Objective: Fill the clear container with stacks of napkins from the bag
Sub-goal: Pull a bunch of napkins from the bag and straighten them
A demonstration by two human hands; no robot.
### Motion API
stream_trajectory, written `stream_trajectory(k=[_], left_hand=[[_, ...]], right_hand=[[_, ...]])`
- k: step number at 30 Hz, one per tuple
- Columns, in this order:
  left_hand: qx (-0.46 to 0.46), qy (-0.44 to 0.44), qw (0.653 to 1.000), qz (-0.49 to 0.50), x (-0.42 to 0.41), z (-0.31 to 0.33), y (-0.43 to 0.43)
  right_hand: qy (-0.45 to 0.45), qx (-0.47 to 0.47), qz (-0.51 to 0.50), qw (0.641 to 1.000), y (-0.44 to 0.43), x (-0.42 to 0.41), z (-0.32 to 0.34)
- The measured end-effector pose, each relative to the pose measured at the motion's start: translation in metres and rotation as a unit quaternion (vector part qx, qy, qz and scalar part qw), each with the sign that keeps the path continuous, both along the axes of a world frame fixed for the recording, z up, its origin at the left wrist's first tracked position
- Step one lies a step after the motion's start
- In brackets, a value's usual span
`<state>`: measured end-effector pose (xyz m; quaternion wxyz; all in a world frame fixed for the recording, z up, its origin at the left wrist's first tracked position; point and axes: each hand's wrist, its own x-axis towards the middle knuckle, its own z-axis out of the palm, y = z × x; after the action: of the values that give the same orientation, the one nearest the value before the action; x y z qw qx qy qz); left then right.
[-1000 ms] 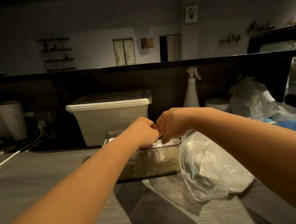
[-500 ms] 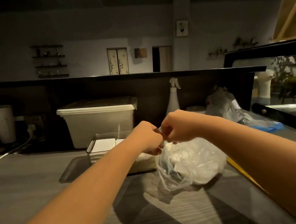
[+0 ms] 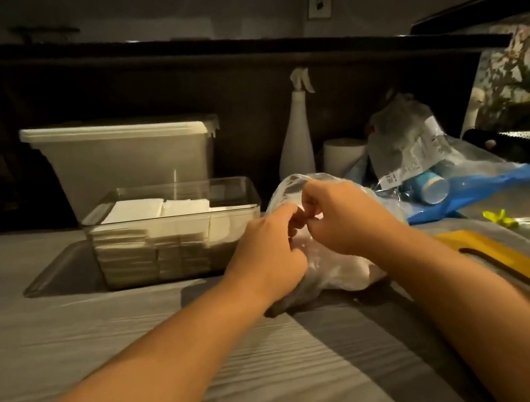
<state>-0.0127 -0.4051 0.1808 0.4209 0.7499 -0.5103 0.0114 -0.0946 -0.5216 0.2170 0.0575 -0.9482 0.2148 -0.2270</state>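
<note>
As left hand (image 3: 268, 249) and right hand (image 3: 347, 221) pinch it, bag (image 3: 340, 273) lies beneath.

Contents of bag (image 3: 346, 271) unclear behind left hand (image 3: 268, 249) and right hand (image 3: 343, 215)

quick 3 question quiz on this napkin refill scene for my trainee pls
1. True or false: the clear container already holds napkins.
2. The left hand and right hand both pinch: A) the plastic bag B) the napkins C) the clear container.
3. Fill in: seen from the person, the plastic bag lies to the ___ of the clear container.

Key: 1 true; 2 A; 3 right.
</note>
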Motion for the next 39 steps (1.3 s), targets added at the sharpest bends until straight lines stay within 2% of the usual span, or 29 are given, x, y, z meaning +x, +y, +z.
stream_trajectory(k=[3, 6, 10, 12, 17, 26, 29, 33, 39], left_hand=[[0.041, -0.022, 0.999, -0.012, -0.004, -0.005, -0.002], [0.072, -0.040, 0.996, -0.022, -0.008, -0.003, 0.000], [0.112, -0.044, 0.992, -0.044, -0.012, 0.000, 0.008], [0.121, -0.065, 0.990, -0.024, -0.013, 0.000, 0.011], [0.095, -0.095, 0.990, 0.039, -0.013, 0.002, 0.012], [0.115, -0.147, 0.981, 0.060, -0.009, 0.001, 0.013], [0.107, -0.149, 0.981, 0.065, -0.010, 0.001, 0.012], [0.113, -0.150, 0.980, 0.065, -0.008, -0.001, 0.010], [0.119, -0.135, 0.982, 0.061, -0.008, -0.002, 0.009]], right_hand=[[0.101, 0.003, -0.040, 0.994, -0.010, -0.005, -0.008], [0.141, 0.002, -0.043, 0.989, -0.011, -0.013, -0.006], [0.265, 0.064, -0.026, 0.962, -0.010, -0.027, 0.004], [0.289, 0.078, -0.015, 0.954, -0.010, -0.026, 0.002], [0.206, 0.058, -0.023, 0.977, -0.009, -0.025, -0.001], [0.075, 0.002, -0.080, 0.994, -0.009, -0.026, 0.007], [0.090, -0.009, -0.099, 0.991, -0.010, -0.026, 0.005], [0.188, -0.007, -0.086, 0.978, -0.006, -0.025, 0.000], [0.149, -0.012, -0.088, 0.985, -0.003, -0.021, -0.003]])
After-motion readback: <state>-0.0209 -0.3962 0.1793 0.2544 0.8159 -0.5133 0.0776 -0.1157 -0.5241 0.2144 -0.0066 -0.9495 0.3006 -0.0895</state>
